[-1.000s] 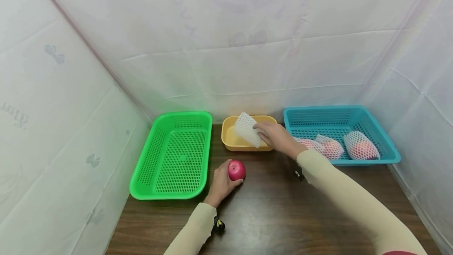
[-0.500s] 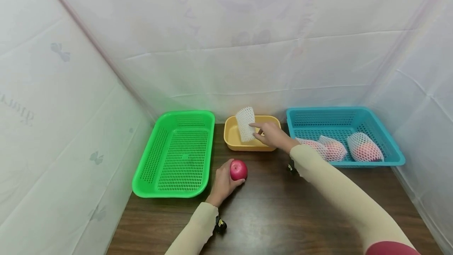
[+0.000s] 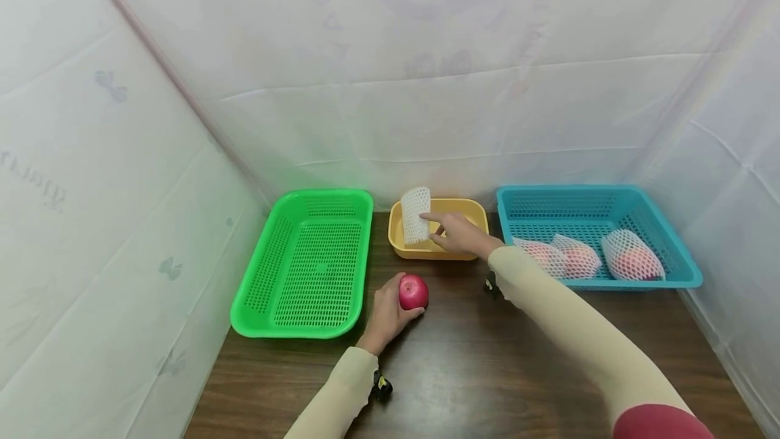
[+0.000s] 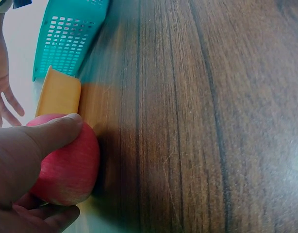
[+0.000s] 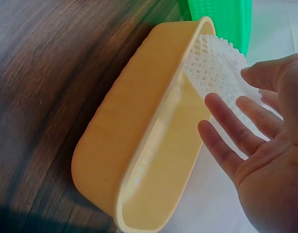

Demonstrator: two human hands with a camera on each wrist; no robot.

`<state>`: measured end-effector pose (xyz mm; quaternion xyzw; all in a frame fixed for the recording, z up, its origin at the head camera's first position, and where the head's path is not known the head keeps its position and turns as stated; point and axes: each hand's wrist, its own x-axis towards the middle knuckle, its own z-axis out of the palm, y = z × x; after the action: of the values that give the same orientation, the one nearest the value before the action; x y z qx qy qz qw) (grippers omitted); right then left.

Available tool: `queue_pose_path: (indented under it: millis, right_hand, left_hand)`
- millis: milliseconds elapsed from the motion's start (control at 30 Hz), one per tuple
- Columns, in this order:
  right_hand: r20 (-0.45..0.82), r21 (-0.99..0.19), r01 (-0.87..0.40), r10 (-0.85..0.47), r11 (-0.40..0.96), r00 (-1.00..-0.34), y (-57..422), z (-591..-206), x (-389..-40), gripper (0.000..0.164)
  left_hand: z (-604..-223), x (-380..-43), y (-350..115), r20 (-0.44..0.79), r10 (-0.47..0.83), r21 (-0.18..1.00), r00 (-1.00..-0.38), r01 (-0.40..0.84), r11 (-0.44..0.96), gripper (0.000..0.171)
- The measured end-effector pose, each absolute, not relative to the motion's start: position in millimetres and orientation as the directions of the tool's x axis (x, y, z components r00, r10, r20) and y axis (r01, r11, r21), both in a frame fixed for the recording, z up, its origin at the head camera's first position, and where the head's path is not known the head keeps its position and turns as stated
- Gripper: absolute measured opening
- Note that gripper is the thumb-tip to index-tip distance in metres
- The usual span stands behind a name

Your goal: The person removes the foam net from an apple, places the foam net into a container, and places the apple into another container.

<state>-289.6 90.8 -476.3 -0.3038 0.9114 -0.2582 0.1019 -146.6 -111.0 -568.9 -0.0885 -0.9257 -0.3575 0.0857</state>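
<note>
My left hand (image 3: 387, 311) grips a red apple (image 3: 414, 291) on the table, with the thumb across its near side in the left wrist view. A white foam fruit net (image 3: 416, 214) leans in the left part of the small yellow basin (image 3: 469, 255), its top above the back rim. Over that basin my right hand (image 3: 457, 232) has its index finger stretched to the net's edge. In the right wrist view the fingers (image 5: 231, 126) are spread and relaxed beside the net (image 5: 217, 65), with nothing gripped.
A green basket (image 3: 317, 276) stands left of the basin. To the right, a blue basket (image 3: 676, 259) holds several fruits in foam nets (image 3: 634, 256), partly behind the right sleeve (image 3: 548, 303). White sheeting (image 3: 378, 120) rises behind and on both sides of the wooden table (image 3: 475, 371).
The right hand has let go of the foam net, which now leans in the yellow basin; its fingers have straightened. The left hand keeps hold of the apple. The view has shifted slightly.
</note>
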Motion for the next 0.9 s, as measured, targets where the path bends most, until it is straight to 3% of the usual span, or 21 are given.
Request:
queue_pose_path:
  millis: [233, 433, 700, 900]
  right_hand:
    - [-0.009, -0.554, -0.535, -0.647, 0.638, -0.763, 85.1, -481.1, -293.0, 0.061]
    - [-0.001, -0.541, -0.568, -0.676, 0.620, -0.737, 84.2, -491.6, -296.1, 0.062]
    - [-0.141, -0.544, -0.466, -0.624, 0.698, -0.769, 81.6, -500.4, -300.4, 0.054]
    - [-0.183, -0.517, -0.466, -0.624, 0.718, -0.760, 81.1, -504.9, -303.1, 0.048]
  left_hand:
    - [-567.9, -148.3, -110.2, 0.186, 0.092, 0.640, -0.978, 0.192, 0.744, 0.078]
    - [-570.1, -148.3, -109.7, 0.242, 0.092, 0.625, -0.966, 0.228, 0.746, 0.079]
    - [-569.9, -145.6, -108.5, 0.263, 0.092, 0.634, -0.960, 0.244, 0.734, 0.078]
    - [-569.7, -144.3, -109.0, 0.251, 0.089, 0.635, -0.964, 0.233, 0.736, 0.078]
